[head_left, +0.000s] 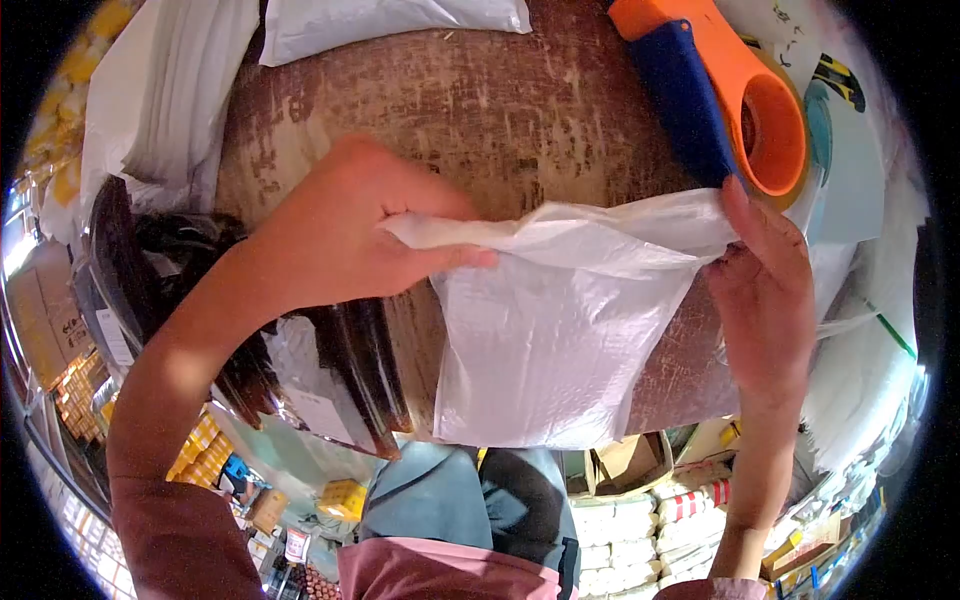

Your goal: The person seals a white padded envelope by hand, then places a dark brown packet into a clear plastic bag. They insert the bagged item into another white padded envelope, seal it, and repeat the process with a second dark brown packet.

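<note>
Scuffed table point(480, 110); left hand point(350, 235) and right hand point(765, 290) pinch plain white bag point(560, 340)

**Worn Wood Above a Crowded Stockroom**

Looking down on a dark brown wooden tabletop point(500, 110), wearing pale in scuffed streaks along the grain. Dropping away past its near edge to a packed floor. Piling up in rows at the lower right as white sacks point(620, 535), with an open cardboard box point(632, 458) just above. Crowding the lower left with small yellow boxes point(205, 450), and lining the left edge as shelving point(75, 395) full of orange cartons. Glaring in from the far left as bright light point(18, 250), washing out that side.
</note>
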### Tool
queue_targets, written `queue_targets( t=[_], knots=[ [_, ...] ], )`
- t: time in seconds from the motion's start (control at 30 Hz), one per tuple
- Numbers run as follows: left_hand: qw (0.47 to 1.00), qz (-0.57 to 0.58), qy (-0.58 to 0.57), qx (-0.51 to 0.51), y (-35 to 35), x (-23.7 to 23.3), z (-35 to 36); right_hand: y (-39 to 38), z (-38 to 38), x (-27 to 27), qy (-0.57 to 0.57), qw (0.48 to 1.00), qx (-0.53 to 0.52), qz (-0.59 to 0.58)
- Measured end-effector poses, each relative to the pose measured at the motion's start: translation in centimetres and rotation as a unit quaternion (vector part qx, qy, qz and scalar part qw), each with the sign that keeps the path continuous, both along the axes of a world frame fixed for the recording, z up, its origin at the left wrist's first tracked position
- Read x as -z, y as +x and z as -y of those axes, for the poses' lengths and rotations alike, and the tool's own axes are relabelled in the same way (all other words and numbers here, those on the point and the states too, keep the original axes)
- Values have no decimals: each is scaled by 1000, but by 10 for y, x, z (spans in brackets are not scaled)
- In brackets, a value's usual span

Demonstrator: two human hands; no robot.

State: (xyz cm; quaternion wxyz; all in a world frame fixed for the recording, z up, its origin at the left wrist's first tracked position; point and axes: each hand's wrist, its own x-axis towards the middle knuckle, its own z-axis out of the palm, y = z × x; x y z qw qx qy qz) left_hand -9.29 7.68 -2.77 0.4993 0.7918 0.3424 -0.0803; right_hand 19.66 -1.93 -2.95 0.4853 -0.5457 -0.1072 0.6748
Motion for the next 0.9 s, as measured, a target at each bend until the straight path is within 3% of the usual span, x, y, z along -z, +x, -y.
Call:
queue_targets(
  t=[0.07,0.1,0.2,0.3,0.37,0.43,0.6,0.7,0.73,0.83,0.9],
  knots=[
    [992,104,3,-75,3,3,8,-8,0,5,15,999,4,29],
    [982,155,7,-110,7,4,9,-9,3,6,45,998,-45,15],
    [966,174,-108,-156,19,-4,3,-12,17,14,110,974,-191,58],
    [974,177,-59,-128,27,-12,2,-16,18,14,137,960,-235,71],
    [978,198,17,-66,32,-11,0,-21,16,17,157,978,-125,-50],
    [974,211,75,-29,36,-10,0,-22,14,19,169,981,-96,-28],
    [968,185,171,3,44,-16,-2,-40,15,5,134,954,-64,262],
    [968,197,153,-36,49,-17,-3,-52,25,-2,224,819,-66,524],
    [967,205,139,-60,50,-17,-2,-46,26,-19,239,702,-161,651],
    [974,187,76,-106,51,-19,1,-66,27,3,329,635,-97,692],
    [989,134,20,-62,49,-21,-14,-71,23,9,325,638,-103,690]
  ],
)
